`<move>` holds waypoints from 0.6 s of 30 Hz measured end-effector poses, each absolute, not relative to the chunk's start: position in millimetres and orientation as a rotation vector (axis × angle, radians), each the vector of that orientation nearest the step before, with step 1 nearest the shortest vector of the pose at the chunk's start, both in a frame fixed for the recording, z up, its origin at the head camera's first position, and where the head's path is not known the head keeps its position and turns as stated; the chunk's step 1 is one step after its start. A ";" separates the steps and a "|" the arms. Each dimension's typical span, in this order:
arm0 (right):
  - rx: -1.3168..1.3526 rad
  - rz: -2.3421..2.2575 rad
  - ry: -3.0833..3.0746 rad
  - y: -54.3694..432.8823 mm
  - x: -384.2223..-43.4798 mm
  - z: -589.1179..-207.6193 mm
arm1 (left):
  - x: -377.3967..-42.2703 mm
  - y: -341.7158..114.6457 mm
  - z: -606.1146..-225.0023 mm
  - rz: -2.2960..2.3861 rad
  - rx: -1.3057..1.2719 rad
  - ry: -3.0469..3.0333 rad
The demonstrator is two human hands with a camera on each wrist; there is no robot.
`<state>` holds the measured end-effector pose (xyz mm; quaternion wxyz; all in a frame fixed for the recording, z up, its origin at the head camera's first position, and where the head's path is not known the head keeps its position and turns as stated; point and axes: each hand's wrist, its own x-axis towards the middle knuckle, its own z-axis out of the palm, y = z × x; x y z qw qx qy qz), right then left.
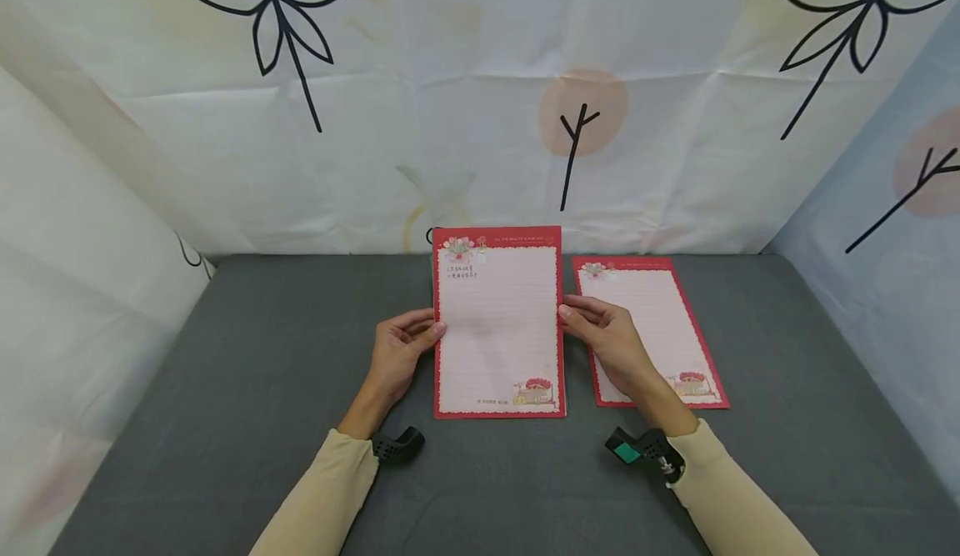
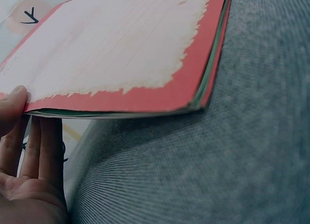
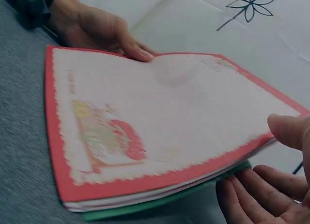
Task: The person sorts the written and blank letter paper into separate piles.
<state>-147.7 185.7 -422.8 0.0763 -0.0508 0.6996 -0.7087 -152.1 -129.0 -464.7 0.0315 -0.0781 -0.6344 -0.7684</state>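
Both hands hold a stack of red-bordered lined writing paper [image 1: 498, 331] by its two long sides. Short handwritten lines show near its top left, flowers at its top and a small printed picture at its lower right. My left hand [image 1: 397, 354] pinches the left edge, thumb on top and fingers beneath. At the right edge, my right hand [image 1: 611, 346] has its thumb over the border and its fingers below. In the right wrist view, several layers show along the near edge, with a green sheet [image 3: 145, 208] at the bottom. The stack looks raised off the table and slightly bowed.
A second red-bordered lined sheet [image 1: 652, 323] lies on the grey table [image 1: 262, 389] to the right, partly behind my right hand and forearm. A white patterned cloth [image 1: 480, 81] hangs behind the table. Black straps with devices [image 1: 401, 446] sit at the wrists.
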 end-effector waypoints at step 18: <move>-0.106 -2.248 1.933 176.4 -143.5 -432.9 | -151.2 -128.8 -464.4 -2.344 -0.311 -1.911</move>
